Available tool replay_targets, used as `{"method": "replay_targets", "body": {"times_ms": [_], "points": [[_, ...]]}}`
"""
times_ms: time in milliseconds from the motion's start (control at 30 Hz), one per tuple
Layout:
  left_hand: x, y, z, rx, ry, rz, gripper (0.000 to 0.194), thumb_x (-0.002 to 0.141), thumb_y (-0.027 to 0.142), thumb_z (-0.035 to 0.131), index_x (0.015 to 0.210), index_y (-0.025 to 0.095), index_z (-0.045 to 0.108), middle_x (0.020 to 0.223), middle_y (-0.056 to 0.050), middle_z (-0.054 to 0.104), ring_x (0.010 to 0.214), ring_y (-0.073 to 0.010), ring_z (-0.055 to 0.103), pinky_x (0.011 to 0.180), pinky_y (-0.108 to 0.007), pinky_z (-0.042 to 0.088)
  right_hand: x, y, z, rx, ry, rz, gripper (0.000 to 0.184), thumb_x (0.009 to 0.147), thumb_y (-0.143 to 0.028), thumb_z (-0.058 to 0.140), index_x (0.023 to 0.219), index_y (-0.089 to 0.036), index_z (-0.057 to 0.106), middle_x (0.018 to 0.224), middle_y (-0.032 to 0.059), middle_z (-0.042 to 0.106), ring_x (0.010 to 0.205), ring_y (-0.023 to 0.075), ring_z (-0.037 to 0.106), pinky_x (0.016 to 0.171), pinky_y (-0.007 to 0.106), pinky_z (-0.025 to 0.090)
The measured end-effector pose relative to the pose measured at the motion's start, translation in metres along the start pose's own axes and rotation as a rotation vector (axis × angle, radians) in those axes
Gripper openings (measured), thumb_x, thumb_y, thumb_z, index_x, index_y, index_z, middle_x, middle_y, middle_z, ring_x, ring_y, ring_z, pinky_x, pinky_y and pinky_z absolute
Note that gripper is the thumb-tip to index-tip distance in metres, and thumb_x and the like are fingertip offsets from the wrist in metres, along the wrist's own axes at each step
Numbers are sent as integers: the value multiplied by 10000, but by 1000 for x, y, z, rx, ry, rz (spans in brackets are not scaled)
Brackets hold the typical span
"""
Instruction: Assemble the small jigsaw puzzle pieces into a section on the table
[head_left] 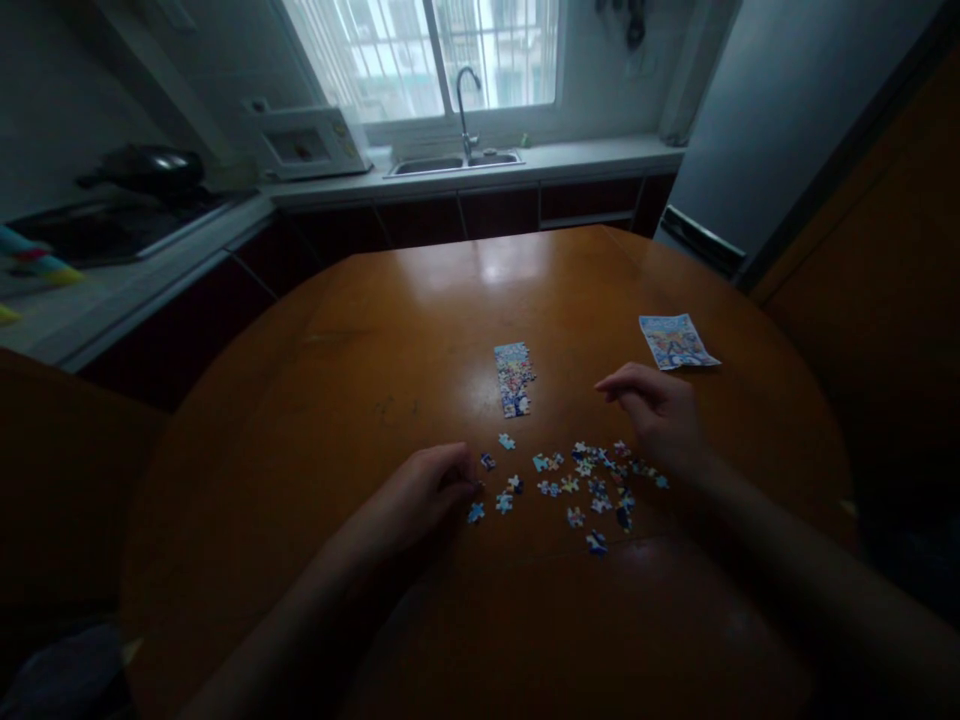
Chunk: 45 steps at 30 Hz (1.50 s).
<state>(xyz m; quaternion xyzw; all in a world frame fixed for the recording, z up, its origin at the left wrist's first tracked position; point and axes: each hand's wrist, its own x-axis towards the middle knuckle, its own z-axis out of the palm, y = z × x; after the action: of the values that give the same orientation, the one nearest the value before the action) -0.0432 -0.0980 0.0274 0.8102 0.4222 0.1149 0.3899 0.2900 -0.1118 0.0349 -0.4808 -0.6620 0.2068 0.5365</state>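
Observation:
My left hand (439,482) rests low over the table with its fingers curled in. Close by its fingertips lie a few loose jigsaw pieces (504,502); whatever it grips, if anything, is hidden. My right hand (661,408) hovers above the right end of the loose-piece pile (600,490), thumb and fingers pinched together and pointing left. Anything between those fingertips is too small to make out. Between and beyond the hands lies a joined strip of jigsaw (514,380), straight along its left side and knobbly along its right.
A creased picture sheet (675,341) lies on the wooden table (337,370), beyond my right hand. Past the table's rounded edge are a sink (427,166), a microwave (307,142), a stove with a pan (146,168) and a fridge (780,110).

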Motion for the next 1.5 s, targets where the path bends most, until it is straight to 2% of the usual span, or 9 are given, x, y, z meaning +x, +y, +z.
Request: {"method": "replay_targets", "body": {"times_ms": [133,267,533,700,900,1033,1200,1367,1500], "points": [[4,9,5,-84,137,27,127,933,259,570,914,172,661,870,-31,686,801,-165,629,715,-270,481,-5,2,9,9,-62,48,227,865,-99,527,861,-197,732,766,19,674,741,159,628,654,291,465],[9,24,19,-221,297,52,107,894,242,629,876,168,705,868,-42,705,808,-167,652,757,-289,519,-19,-13,32,43,-233,100,162,884,-146,589,927,-194,738,814,26,703,742,156,622,642,281,456],[8,39,45,-353,284,73,66,849,223,728,884,167,729,845,-28,728,770,-142,667,726,-257,534,-45,-39,63,158,-458,202,102,836,-138,672,892,-174,749,822,22,740,744,146,648,664,262,471],[7,37,48,-364,352,92,64,876,216,700,919,176,724,854,-31,730,774,-148,680,712,-261,545,-42,-38,63,252,-447,347,86,814,-158,679,846,-171,758,789,27,751,728,159,667,656,267,490],[7,39,43,-20,488,380,172,831,239,766,994,199,727,950,-57,722,879,-179,660,772,-311,541,-35,-35,61,391,-356,490,85,764,-230,753,809,-159,740,766,35,738,697,146,655,650,266,498],[8,38,42,109,544,468,121,840,231,752,954,203,722,910,-50,721,855,-182,640,784,-335,525,-36,-33,62,430,-377,528,114,750,-246,776,811,-158,734,753,32,731,681,140,647,638,263,496],[8,38,41,149,518,433,82,848,246,730,915,202,715,900,-56,725,856,-195,635,792,-350,514,-38,-33,61,373,-407,394,82,802,-238,744,834,-165,725,767,34,719,695,151,644,633,276,505],[7,38,41,103,506,378,79,846,265,727,898,207,714,896,-54,724,853,-196,634,811,-354,516,-35,-33,56,260,-402,-57,53,862,-194,705,911,-194,726,921,58,702,848,171,659,751,309,546],[7,38,44,42,503,371,73,832,237,739,893,204,716,890,-47,719,850,-189,634,812,-338,510,-34,-30,54,180,-417,-263,112,898,-154,662,973,-207,726,959,72,694,887,173,667,763,304,562]]}}
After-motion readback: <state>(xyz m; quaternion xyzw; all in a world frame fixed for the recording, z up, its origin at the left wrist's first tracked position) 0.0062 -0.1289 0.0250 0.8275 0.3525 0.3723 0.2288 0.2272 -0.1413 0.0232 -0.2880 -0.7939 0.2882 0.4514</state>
